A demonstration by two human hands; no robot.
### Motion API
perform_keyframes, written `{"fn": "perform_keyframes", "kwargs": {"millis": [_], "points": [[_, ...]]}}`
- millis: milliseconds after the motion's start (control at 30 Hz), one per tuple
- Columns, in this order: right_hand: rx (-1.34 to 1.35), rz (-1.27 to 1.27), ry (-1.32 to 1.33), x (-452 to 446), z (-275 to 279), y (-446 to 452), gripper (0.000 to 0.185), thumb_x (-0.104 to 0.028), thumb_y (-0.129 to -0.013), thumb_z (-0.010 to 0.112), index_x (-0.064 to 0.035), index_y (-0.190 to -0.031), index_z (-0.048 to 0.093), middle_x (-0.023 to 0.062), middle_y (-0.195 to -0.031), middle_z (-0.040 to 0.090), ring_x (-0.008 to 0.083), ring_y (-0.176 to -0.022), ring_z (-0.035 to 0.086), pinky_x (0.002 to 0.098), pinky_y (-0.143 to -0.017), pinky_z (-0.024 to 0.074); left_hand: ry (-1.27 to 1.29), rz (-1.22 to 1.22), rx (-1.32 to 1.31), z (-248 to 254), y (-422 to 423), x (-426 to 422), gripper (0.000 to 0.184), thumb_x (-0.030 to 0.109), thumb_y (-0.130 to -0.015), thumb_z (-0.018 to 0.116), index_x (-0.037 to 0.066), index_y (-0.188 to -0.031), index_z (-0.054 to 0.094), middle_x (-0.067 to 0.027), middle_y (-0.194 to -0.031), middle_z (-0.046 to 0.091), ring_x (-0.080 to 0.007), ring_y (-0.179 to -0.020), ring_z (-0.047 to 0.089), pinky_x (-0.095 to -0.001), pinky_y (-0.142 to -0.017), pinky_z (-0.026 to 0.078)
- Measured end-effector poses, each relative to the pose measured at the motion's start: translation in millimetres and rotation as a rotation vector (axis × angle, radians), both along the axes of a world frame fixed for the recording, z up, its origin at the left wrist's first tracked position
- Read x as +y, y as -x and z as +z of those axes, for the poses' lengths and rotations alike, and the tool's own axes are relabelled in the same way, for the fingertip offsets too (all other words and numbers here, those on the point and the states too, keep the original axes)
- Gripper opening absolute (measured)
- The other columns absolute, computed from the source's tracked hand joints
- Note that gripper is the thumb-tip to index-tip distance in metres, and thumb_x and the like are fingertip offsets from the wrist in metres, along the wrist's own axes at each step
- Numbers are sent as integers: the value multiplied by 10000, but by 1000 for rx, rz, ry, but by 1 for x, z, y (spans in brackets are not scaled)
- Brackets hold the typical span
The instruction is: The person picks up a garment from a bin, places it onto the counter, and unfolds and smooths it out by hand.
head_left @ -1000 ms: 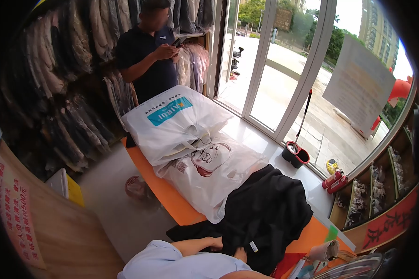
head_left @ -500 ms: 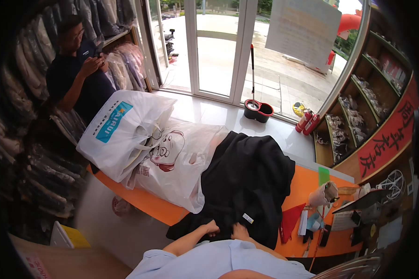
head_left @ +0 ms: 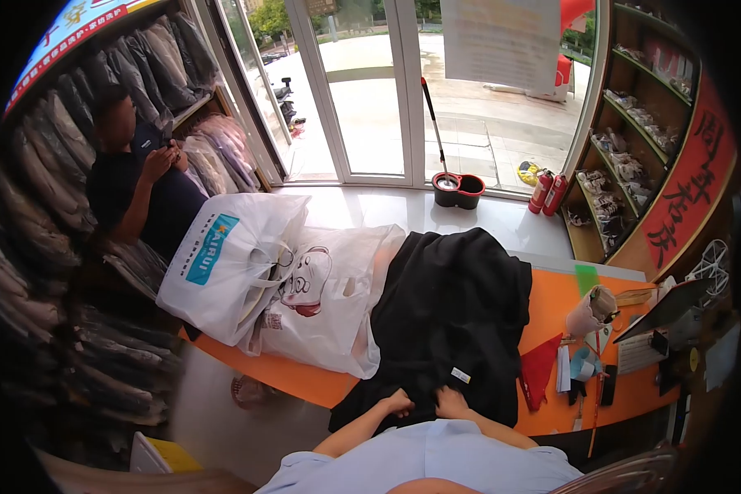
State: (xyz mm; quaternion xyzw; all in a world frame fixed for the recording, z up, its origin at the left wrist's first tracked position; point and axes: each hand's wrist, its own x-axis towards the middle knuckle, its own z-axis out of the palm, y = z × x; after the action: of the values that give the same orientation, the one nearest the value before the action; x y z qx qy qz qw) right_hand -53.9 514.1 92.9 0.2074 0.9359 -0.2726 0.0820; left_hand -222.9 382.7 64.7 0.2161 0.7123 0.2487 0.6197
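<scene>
The black garment (head_left: 457, 288) lies spread in soft folds on the orange bench (head_left: 552, 418), and its near end reaches the person, who wears a light blue top (head_left: 424, 453). At this near end, both hands touch the garment. The left hand (head_left: 399, 402) has its fingers curled in, and its grip is closed on the dark cloth. The right hand (head_left: 450, 402) is just beside it, bent down on the garment; its fingertips are hidden, so I cannot tell how far its grip is closed. A small white label (head_left: 461, 375) is on the garment, near the right hand. To the left of the garment, and touching it, is a white bag with a cartoon print (head_left: 333, 329); farther left of the garment is a white bag with a blue panel (head_left: 193, 300). To the right of the garment lies a red cloth (head_left: 540, 372).
</scene>
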Motion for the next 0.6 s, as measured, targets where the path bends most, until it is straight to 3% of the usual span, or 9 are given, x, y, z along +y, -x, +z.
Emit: {"fn": "perform_keyframes", "kwargs": {"millis": [200, 233, 600], "points": [[106, 1, -46, -1, -4, -2, 344, -212, -753, 685, -42, -1041, 606, 189, -1049, 584, 379, -945, 606, 462, -834, 502, 4, -38, 18, 10, 2, -4, 210, 173, -783, 682, -27, -741, 638, -102, -633, 648, -182, -460, 595, -307, -440, 494], [62, -17, -4, -1, -3, -2, 378, -191, -740, 663, -41, -1083, 606, 203, -1083, 573, 409, -980, 589, 484, -862, 495, 2, -49, 12, 9, 3, -4, 212, 174, -784, 682, -26, -736, 634, -102, -632, 648, -182, -458, 593, -308, -438, 493], [46, -2, -6, 0, -13, -3, 397, -269, -788, 662, -46, -1106, 585, 200, -1089, 581, 388, -964, 606, 479, -857, 490, 15, -52, 1, -4, 3, -4, 227, 186, -799, 682, -28, -731, 648, -110, -629, 650, -175, -461, 592, -304, -437, 494]]}}
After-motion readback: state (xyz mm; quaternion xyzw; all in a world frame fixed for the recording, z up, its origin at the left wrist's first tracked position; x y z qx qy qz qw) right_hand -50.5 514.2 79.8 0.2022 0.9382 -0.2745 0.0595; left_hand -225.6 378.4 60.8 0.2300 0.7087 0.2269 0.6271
